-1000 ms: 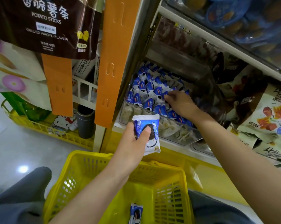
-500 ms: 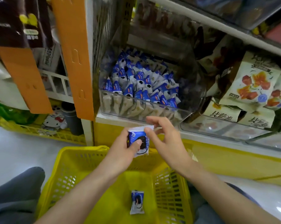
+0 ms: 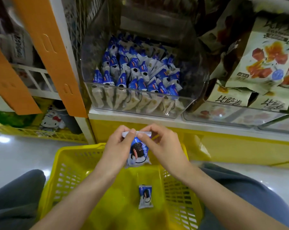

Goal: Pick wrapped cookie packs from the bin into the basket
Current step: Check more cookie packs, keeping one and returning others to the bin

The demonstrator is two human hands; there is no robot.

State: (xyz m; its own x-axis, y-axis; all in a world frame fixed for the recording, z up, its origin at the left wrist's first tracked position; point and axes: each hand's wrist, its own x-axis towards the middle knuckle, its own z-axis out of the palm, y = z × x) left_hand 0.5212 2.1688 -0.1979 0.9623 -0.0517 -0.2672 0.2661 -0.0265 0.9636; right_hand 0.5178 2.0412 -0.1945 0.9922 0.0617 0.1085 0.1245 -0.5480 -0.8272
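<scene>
A blue-and-white wrapped cookie pack [image 3: 138, 153] hangs over the far rim of the yellow basket [image 3: 69, 165]. My left hand [image 3: 118, 146] and my right hand [image 3: 160, 145] each pinch its crimped top edge. Another cookie pack [image 3: 145, 196] lies flat on the basket's floor. Above, on the shelf, a clear plastic bin [image 3: 137, 105] holds several more of the same packs [image 3: 135, 70].
Orange card strips [image 3: 55, 52] hang at the left of the bin. Pale snack bags [image 3: 263, 52] fill the neighbouring bin at the right. A yellow shelf base [image 3: 223, 146] runs below. My grey-clad knees [image 3: 16, 201] flank the basket on a glossy white floor.
My right hand left the bin and came down to the pack that my left hand held. Both hands now pinch its top edge, lower and over the basket.
</scene>
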